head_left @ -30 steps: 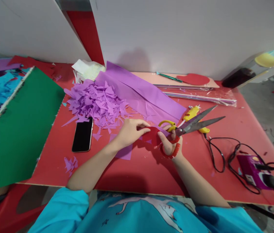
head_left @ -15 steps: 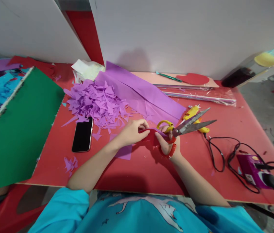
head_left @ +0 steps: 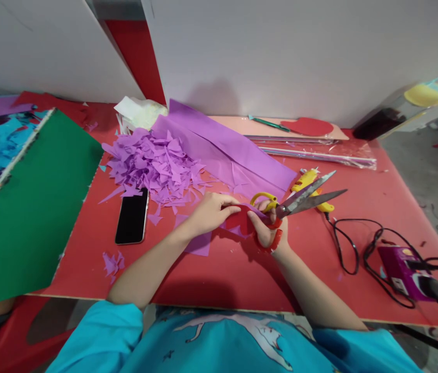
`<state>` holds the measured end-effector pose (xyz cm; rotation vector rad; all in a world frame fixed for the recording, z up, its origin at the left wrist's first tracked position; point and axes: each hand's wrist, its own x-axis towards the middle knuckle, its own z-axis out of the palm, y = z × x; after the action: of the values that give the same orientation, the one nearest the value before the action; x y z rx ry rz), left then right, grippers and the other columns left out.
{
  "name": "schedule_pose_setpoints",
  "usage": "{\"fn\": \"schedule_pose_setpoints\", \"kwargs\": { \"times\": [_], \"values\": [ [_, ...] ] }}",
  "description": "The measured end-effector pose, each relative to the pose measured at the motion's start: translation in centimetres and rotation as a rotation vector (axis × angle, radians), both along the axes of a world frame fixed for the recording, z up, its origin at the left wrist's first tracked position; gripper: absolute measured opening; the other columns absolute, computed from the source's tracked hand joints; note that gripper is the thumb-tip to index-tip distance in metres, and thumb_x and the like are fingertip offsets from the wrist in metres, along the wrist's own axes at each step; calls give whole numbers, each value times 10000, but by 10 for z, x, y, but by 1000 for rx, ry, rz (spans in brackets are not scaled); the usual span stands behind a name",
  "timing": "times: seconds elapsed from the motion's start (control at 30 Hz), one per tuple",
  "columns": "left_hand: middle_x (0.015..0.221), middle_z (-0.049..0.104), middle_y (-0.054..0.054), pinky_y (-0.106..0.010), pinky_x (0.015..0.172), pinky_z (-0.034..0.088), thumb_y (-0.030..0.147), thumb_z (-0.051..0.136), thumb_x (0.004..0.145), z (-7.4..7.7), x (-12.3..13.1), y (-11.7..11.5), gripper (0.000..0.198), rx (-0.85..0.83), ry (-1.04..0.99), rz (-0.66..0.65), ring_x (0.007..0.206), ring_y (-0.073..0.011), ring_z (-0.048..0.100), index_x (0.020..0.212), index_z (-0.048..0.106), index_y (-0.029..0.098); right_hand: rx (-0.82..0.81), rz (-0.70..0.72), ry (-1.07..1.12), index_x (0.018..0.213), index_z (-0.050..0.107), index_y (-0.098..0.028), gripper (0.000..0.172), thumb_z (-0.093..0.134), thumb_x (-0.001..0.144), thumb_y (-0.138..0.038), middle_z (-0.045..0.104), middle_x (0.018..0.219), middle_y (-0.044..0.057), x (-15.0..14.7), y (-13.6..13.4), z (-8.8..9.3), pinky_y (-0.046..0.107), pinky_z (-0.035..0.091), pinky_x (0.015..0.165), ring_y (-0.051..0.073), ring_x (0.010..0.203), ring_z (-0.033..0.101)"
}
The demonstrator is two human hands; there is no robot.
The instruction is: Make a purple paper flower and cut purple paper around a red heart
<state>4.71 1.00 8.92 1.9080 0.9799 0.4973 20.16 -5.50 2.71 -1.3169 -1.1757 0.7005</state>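
My left hand [head_left: 216,211] pinches the left side of a red piece of paper [head_left: 240,220] that has purple paper showing at its upper edge. My right hand [head_left: 267,228] grips the right side of the same piece between thumb and fingers. Scissors [head_left: 294,202] with a yellow and a red handle hang on the right hand, blades parted and pointing right. A square purple sheet [head_left: 199,243] lies flat under my left wrist. Up and left of the hands is a heap of cut purple paper bits [head_left: 157,163].
A phone [head_left: 131,217] lies beside the heap. Long purple sheets [head_left: 227,145] lie behind the hands. At right are a yellow glue gun [head_left: 306,181], its black cable and a purple power box [head_left: 399,272]. A green board [head_left: 44,207] leans over the left side.
The red piece has turned to show more of its face below my fingers. My left fingers have straightened slightly along its edge. The scissors stay almost still.
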Motion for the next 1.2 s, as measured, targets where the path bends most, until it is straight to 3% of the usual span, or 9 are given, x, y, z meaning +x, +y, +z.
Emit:
{"fn": "schedule_pose_setpoints", "kwargs": {
  "times": [0.17,0.3,0.4,0.6,0.77,0.9,1.07,1.2],
  "values": [
    [792,738,-39,-241,638,482,182,561,781,-1,-3,2,175,-94,-42,20,709,-154,653,816,732,161,-31,32,-36,683,463,-211,170,600,767,-268,469,632,-28,3,-1,1,287,419,570,134,584,474],
    [833,739,-50,-254,660,510,203,575,776,1,-10,9,170,-156,-112,67,724,-156,666,826,731,156,-113,11,-24,795,539,-194,154,593,769,-336,525,692,-11,10,0,5,298,433,597,140,605,501],
    [850,738,-62,-274,688,528,215,588,771,3,-18,16,167,-164,-160,126,736,-161,672,832,727,144,-217,111,32,807,560,-184,222,579,780,-404,528,644,-13,14,2,7,278,418,532,128,543,481],
    [872,737,-59,-306,748,540,240,611,760,5,-33,24,169,-82,-180,173,798,-179,676,850,723,149,-300,369,285,918,570,-174,412,501,797,-562,561,736,19,18,-2,5,247,359,429,93,457,425],
    [863,737,-50,-282,724,546,266,626,758,10,-41,27,173,24,-224,254,780,-172,678,849,721,154,-299,550,155,1018,571,-226,422,453,825,-582,616,932,58,24,-7,9,279,457,563,139,618,537],
    [902,737,-51,-293,785,542,266,640,754,15,-45,26,180,171,-198,366,833,-183,680,877,723,164,-317,616,40,1006,587,-254,492,382,819,-660,623,975,51,24,-9,19,291,466,627,174,748,583],
    [891,741,-44,-280,800,547,257,627,772,18,-46,22,178,313,-167,415,824,-177,689,888,726,164,-380,678,78,1027,569,-233,566,360,797,-705,639,965,76,21,-13,26,344,460,734,220,862,590],
    [875,744,-29,-282,785,560,234,629,771,16,-43,20,156,400,-203,432,805,-178,697,879,728,181,-438,682,56,978,581,-216,619,329,774,-744,608,884,71,17,-13,28,360,449,738,210,779,564]
  ]
}}
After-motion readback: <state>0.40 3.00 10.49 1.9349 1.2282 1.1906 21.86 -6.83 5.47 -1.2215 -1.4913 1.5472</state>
